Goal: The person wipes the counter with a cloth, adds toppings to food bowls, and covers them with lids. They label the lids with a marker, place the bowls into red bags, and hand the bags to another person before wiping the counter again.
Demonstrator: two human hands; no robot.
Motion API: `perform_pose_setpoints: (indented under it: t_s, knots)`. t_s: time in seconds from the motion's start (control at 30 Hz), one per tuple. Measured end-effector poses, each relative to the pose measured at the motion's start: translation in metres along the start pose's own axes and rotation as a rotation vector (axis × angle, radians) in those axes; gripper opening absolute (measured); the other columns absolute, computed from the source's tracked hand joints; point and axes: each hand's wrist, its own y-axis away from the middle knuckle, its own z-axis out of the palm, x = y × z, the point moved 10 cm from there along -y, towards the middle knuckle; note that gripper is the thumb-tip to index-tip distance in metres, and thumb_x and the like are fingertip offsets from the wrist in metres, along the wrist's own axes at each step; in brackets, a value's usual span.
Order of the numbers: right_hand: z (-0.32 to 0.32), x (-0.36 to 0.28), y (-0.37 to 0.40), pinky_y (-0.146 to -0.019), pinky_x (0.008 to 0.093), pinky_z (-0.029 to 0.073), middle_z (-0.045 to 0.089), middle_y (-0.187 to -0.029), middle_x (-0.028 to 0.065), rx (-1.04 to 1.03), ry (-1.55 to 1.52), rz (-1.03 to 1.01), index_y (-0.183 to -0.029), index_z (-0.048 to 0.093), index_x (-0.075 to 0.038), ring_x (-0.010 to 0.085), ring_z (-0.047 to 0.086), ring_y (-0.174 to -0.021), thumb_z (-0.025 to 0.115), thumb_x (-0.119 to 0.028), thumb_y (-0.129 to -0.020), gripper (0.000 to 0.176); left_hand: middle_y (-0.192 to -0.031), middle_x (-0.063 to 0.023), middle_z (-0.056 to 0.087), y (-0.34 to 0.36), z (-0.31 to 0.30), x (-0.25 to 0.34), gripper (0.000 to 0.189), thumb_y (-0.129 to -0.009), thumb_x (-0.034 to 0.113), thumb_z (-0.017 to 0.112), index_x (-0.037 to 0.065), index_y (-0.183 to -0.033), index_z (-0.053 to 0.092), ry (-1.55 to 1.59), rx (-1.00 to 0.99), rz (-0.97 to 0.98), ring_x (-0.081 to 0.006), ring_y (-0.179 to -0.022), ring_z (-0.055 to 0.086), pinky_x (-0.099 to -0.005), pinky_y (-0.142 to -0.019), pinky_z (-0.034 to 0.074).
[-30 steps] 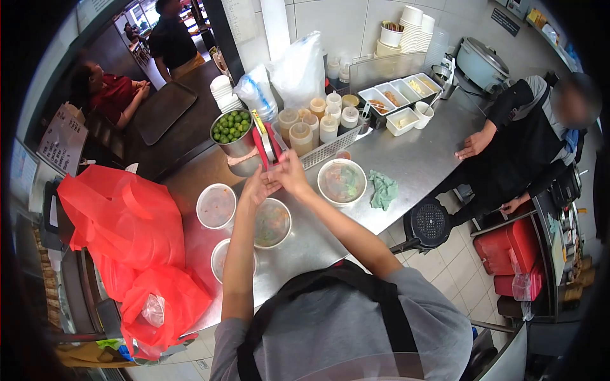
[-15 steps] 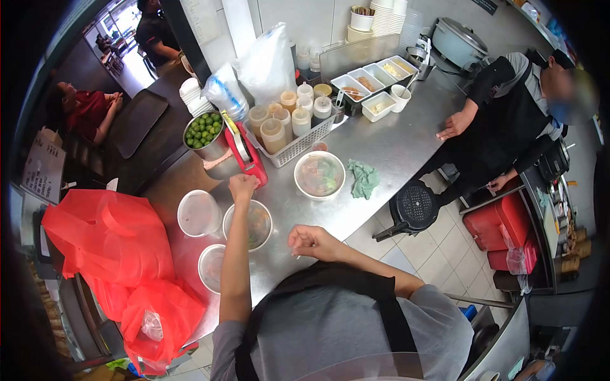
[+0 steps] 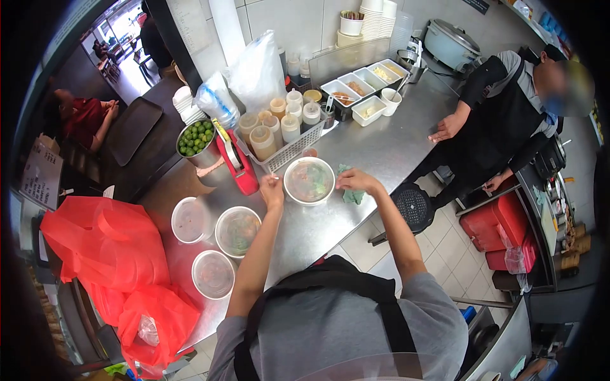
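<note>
A round bowl with a clear lid (image 3: 309, 181), greens showing through it, stands between my two hands. My left hand (image 3: 272, 192) is closed in a pinch at the bowl's left side, a small whitish piece of tape at its fingertips. On the right side, my right hand (image 3: 357, 181) has its fingers pinched close to the rim; what they hold is too small to name. Partly under that hand lies a green cloth (image 3: 353, 195). The red tape dispenser (image 3: 237, 162) stands left of the bowl, beside a basket of sauce bottles (image 3: 286, 149).
Nearby stand three more lidded tubs: one (image 3: 190, 220), another (image 3: 238, 232) and a third (image 3: 213, 274). Red plastic bags (image 3: 108, 247) fill the left end. Limes (image 3: 196, 138) sit in a metal pot. Across the counter's right edge is a co-worker (image 3: 502, 114) near a black stool (image 3: 414, 206).
My left hand has left the tape dispenser and moved right to the lidded bowl. My right hand has moved forward and right to the bowl's other side. The view has shifted slightly.
</note>
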Motion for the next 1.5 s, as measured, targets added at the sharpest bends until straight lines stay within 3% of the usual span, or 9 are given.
perform_pose_setpoints:
  t_s: [0.23,0.33,0.47,0.67,0.77,0.9,0.97,1.07,1.5]
  knots:
    - [0.022,0.021,-0.021,-0.055,0.0207,0.044,0.058,-0.074,-0.0001,0.088,-0.201,-0.066,-0.089,0.060,-0.006,0.0076,0.054,-0.066,0.050,-0.019,-0.086,0.016,-0.087,-0.0086,0.060,0.011,-0.013,-0.033,0.023,-0.083,0.010,0.059,0.000,-0.102,0.050,-0.351,0.029,-0.326,-0.0174,-0.078,0.057,-0.0302,-0.070,0.045]
    - [0.011,0.039,-0.021,-0.061,0.0245,0.047,0.061,-0.084,0.0018,0.444,-0.309,-0.133,-0.094,0.059,-0.004,0.0086,0.055,-0.070,0.046,-0.021,-0.089,0.021,-0.104,-0.0111,0.058,0.009,-0.014,-0.037,0.034,-0.087,0.021,0.055,-0.001,-0.112,0.047,-0.181,0.028,-0.306,-0.0206,-0.093,0.055,-0.0330,-0.082,0.043]
    - [0.065,0.014,-0.014,-0.103,0.0308,0.026,0.040,-0.133,0.0156,0.495,-1.066,-0.336,-0.127,0.039,0.005,0.0233,0.038,-0.123,0.036,-0.047,-0.093,0.063,-0.130,-0.0155,0.044,0.041,0.036,-0.073,0.063,-0.090,0.049,0.040,0.007,-0.136,0.030,0.298,-0.312,-0.428,-0.0274,-0.121,0.041,-0.0406,-0.097,0.034]
    - [0.033,0.026,-0.022,-0.105,0.0336,0.019,0.031,-0.137,0.0206,0.676,-0.268,-0.181,-0.132,0.029,0.004,0.0291,0.030,-0.126,0.036,-0.042,-0.093,0.061,-0.135,-0.0164,0.038,0.077,0.024,0.044,0.074,-0.088,0.060,0.027,0.006,-0.138,0.026,-0.179,-0.667,-0.618,-0.0270,-0.126,0.035,-0.0456,-0.103,0.025]
    - [0.026,-0.120,0.057,-0.099,0.0374,0.030,0.045,-0.124,0.0206,1.204,0.532,-0.564,-0.125,0.038,0.004,0.0279,0.043,-0.116,0.048,-0.028,-0.091,0.048,-0.124,-0.0163,0.049,0.033,-0.018,0.052,0.056,-0.088,0.046,0.046,0.004,-0.125,0.045,-0.230,-0.477,-0.450,-0.0272,-0.113,0.049,-0.0402,-0.093,0.039]
    - [0.123,-0.174,-0.027,-0.075,0.0399,0.045,0.057,-0.101,0.0153,0.468,0.055,-0.745,-0.112,0.043,-0.003,0.0288,0.059,-0.087,0.051,-0.008,-0.084,0.030,-0.110,-0.0169,0.058,-0.005,-0.073,0.058,0.035,-0.088,0.023,0.053,-0.002,-0.112,0.054,0.048,-0.335,-0.401,-0.0265,-0.099,0.058,-0.0327,-0.083,0.047]
    - [0.146,-0.198,-0.052,-0.069,0.0366,0.047,0.061,-0.091,0.0139,0.658,0.205,-0.922,-0.103,0.043,-0.003,0.0240,0.062,-0.075,0.055,-0.006,-0.082,0.025,-0.108,-0.0193,0.058,-0.011,-0.091,0.058,0.033,-0.089,0.018,0.049,-0.007,-0.110,0.053,0.121,-0.285,-0.441,-0.0272,-0.098,0.059,-0.0331,-0.085,0.048]
    - [0.154,-0.165,-0.147,-0.066,0.0325,0.048,0.062,-0.084,0.0147,0.508,-0.041,-0.564,-0.097,0.041,-0.004,0.0215,0.062,-0.070,0.059,-0.003,-0.077,0.027,-0.106,-0.0234,0.057,-0.016,-0.098,0.060,0.039,-0.093,0.021,0.040,-0.013,-0.109,0.049,0.177,-0.280,-0.507,-0.0293,-0.101,0.057,-0.0372,-0.090,0.046]
    - [0.188,-0.165,0.086,-0.056,0.0179,0.039,0.050,-0.072,-0.0024,0.028,-0.398,-0.622,-0.084,0.041,-0.006,0.0027,0.049,-0.066,0.060,0.004,-0.079,0.022,-0.099,-0.0198,0.060,-0.028,-0.089,0.047,0.044,-0.086,0.031,0.057,-0.009,-0.104,0.054,0.293,-0.310,-0.585,-0.0232,-0.092,0.061,-0.0316,-0.083,0.051]
